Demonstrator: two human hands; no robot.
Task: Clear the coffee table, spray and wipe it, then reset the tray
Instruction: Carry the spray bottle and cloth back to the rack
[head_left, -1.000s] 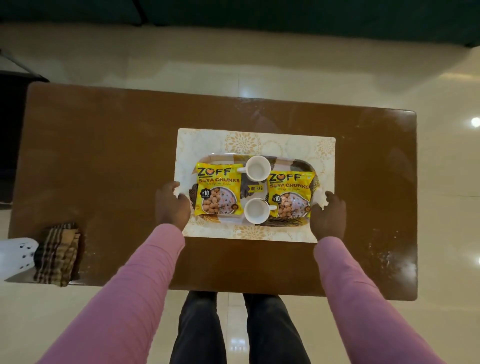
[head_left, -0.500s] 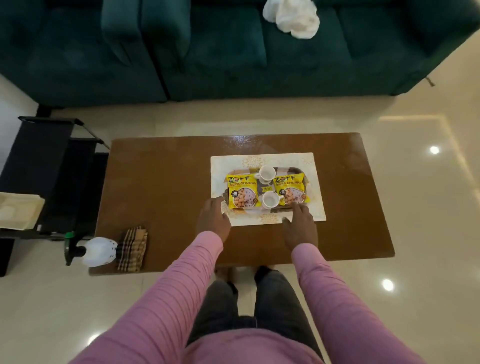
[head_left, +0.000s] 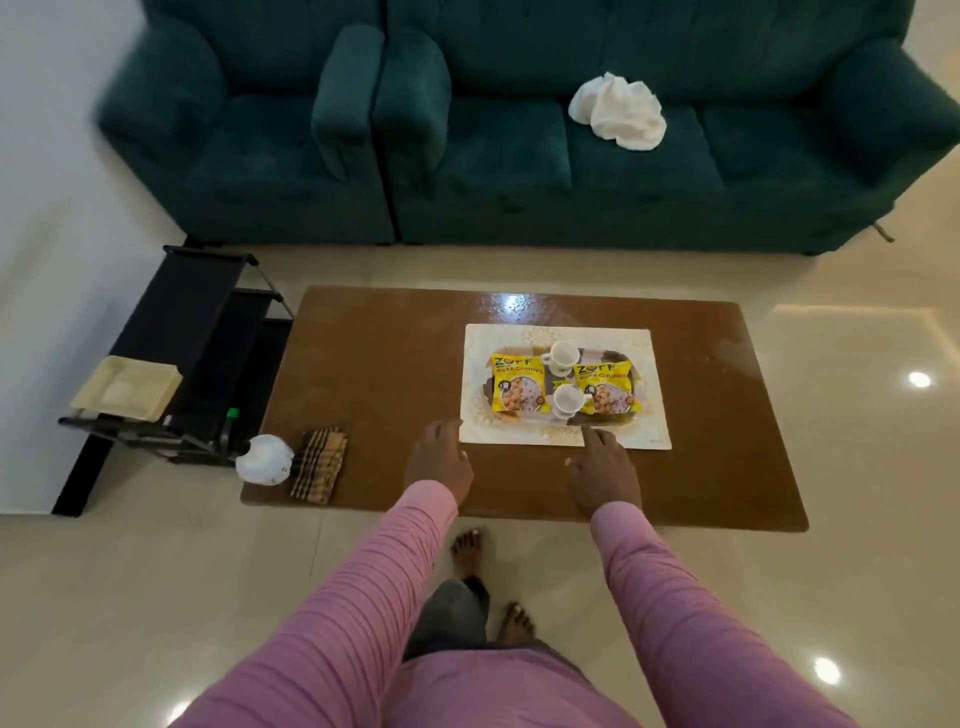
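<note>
Both hands have left the tray (head_left: 638, 385); left hand (head_left: 439, 460) and right hand (head_left: 604, 471) hover open, empty.

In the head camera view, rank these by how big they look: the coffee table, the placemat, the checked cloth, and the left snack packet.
1. Coffee table.
2. Placemat.
3. and 4. Checked cloth and left snack packet look about alike; I won't rank them.

Person's wearing a long-sleeved pink ribbed top (head_left: 358, 597), sleeves bunched with fine horizontal wrinkles right down to the wrists. Dark grey trousers (head_left: 447, 618) underneath, and the feet (head_left: 467, 551) are bare, no socks or shoes.
</note>
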